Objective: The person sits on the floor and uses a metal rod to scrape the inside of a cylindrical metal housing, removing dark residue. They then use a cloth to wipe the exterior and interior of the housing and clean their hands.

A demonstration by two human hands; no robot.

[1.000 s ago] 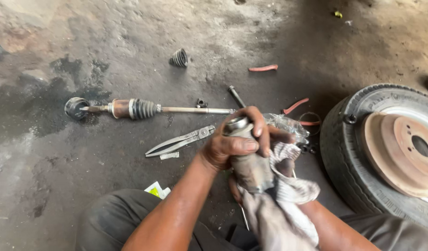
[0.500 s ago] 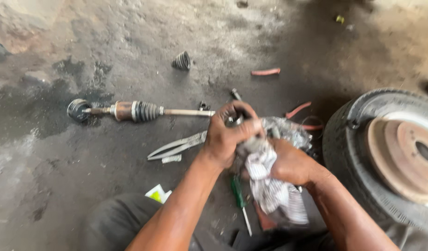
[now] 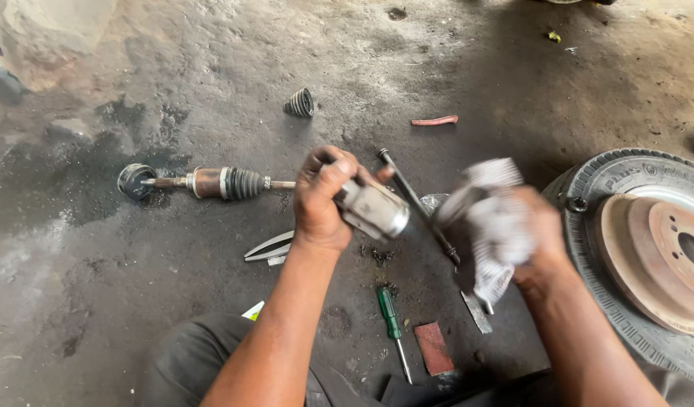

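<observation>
Gripping a metal joint housing [image 3: 373,211] with fingers clamped, the left hand [image 3: 322,200] hovers right of the axle shaft [image 3: 219,183]; the right hand [image 3: 531,230] clutches a blurred rag [image 3: 490,226] farther right.

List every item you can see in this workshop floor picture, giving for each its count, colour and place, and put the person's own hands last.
Metal joint housing: 1, silver-grey, held in the left hand.
Rag: 1, whitish-grey, blurred, in the right hand.
Axle shaft with ribbed boot: 1, black and rusty, on the floor at left.
Loose rubber boot: 1, black, farther up the floor.
Bar tool: 1, dark, lying aslant between the hands.
Screwdriver: 1, green handle, floor near the knees.
Pliers: 1, grey, under the left wrist.
Flat pad: 1, reddish-brown, beside the screwdriver.
Tyre: 1, black, at right.
Brake drum: 1, rusty, lying on the tyre.
Left hand: gripping the housing.
Right hand: gripping the rag.
</observation>
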